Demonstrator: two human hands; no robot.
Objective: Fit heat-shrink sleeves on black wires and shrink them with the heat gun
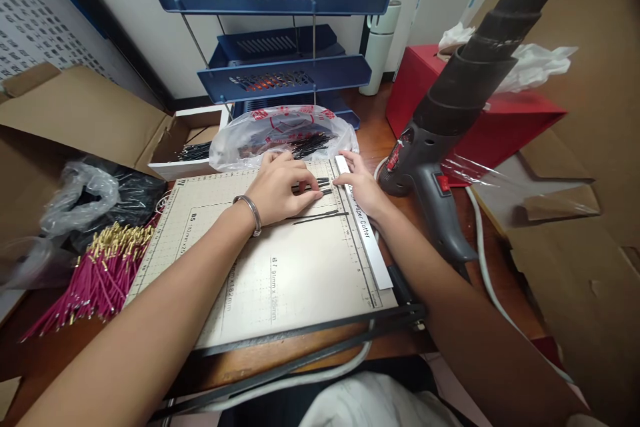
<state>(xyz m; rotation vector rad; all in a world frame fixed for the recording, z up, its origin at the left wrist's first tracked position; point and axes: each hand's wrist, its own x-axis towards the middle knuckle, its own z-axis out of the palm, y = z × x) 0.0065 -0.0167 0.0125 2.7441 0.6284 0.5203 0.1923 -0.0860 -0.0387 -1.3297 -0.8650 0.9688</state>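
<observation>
A paper cutter (310, 280) lay across the wooden worktop (374, 127), its white guard bar (368, 240) along the right. The right hand (364, 188) straddled the bar; whether its fingers gripped, I couldn't tell. The left hand (280, 190) had fingers pinching thin black strips (323, 181) on the board, loose ones (323, 215) nearby.

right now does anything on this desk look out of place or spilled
Nothing looks clearly spilled or damaged. Slightly stray: thin black strips lie loose on the cutter board, apart from those at the left hand. The magenta cords also fan out untidily beside the board.
</observation>
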